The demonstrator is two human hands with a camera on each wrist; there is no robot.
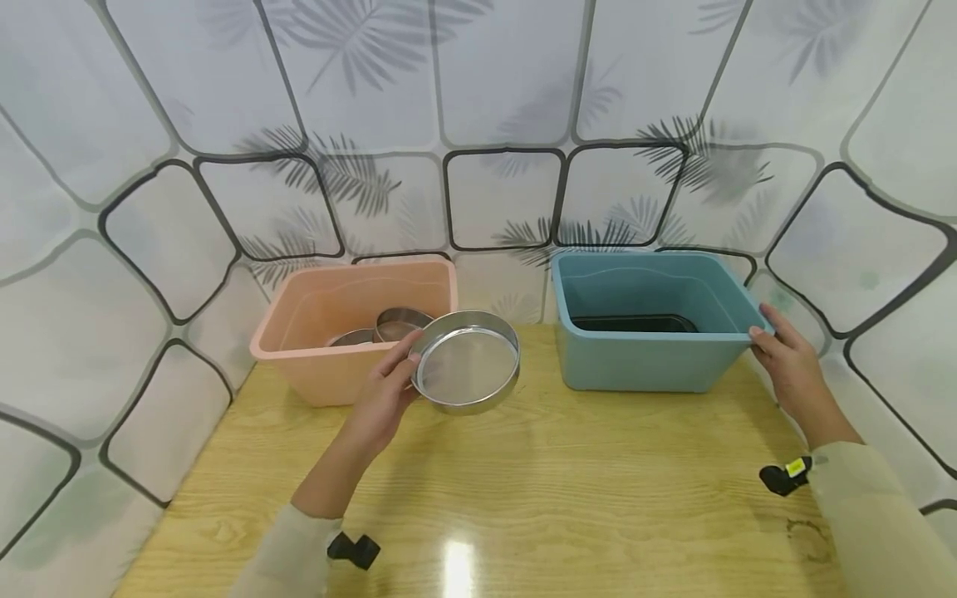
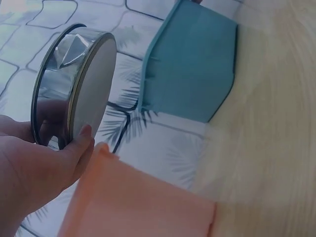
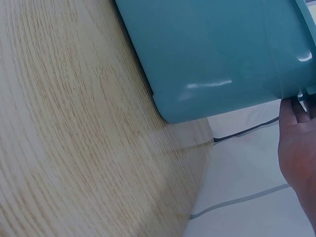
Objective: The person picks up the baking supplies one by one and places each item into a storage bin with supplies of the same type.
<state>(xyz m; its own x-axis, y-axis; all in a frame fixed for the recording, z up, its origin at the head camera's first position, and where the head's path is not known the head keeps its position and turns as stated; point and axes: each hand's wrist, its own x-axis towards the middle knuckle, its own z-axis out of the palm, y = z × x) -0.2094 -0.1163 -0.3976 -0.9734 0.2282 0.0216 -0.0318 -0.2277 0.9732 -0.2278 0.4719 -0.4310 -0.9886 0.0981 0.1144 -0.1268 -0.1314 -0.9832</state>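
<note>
A round metal sieve (image 1: 467,365) with a shallow shiny wall is held in the air by my left hand (image 1: 381,399), just in front of the pink bin. In the left wrist view the sieve (image 2: 74,81) is side-on, with the thumb against its flat face and the fingers partly hidden behind the wall. My right hand (image 1: 792,370) grips the rim at the right end of the blue bin (image 1: 635,363). In the right wrist view, the fingers of that hand (image 3: 298,148) reach under the bin's rim.
The pink bin (image 1: 329,365) stands at the back left with round metal pieces (image 1: 401,322) inside. A dark flat thing (image 1: 635,323) lies in the blue bin. Both stand on a wooden table (image 1: 553,490), and a patterned curtain (image 1: 501,199) hangs behind and at the sides.
</note>
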